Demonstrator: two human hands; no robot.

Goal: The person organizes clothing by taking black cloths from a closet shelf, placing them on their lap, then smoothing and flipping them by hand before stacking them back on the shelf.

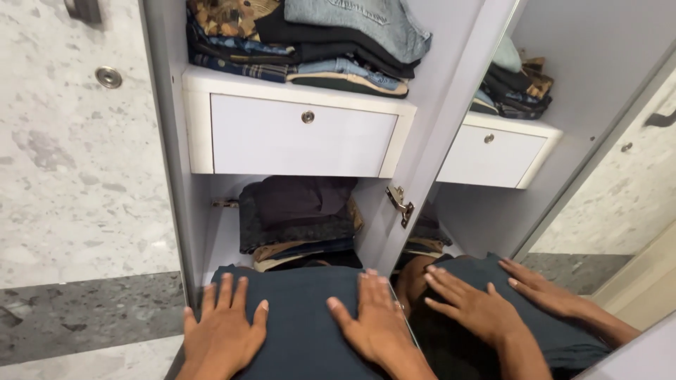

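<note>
Head view shows the left hand (pixel 224 334) and right hand (pixel 377 325) both pressed flat, fingers spread and gripping nothing, on a dark folded garment (pixel 299 317) lying directly beneath them, its length running left-right before the wardrobe's lower shelf (pixel 224 236).

upper shelf (pixel 296 90): folded clothes stack (pixel 310 42) | lower compartment (pixel 222 236): folded clothes pile (pixel 296 218)

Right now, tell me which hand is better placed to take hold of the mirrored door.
Right, probably. The right hand lies flat on the dark folded garment just beside the lower edge of the mirrored door; the left hand rests flat on the garment's far side, away from it.
</note>
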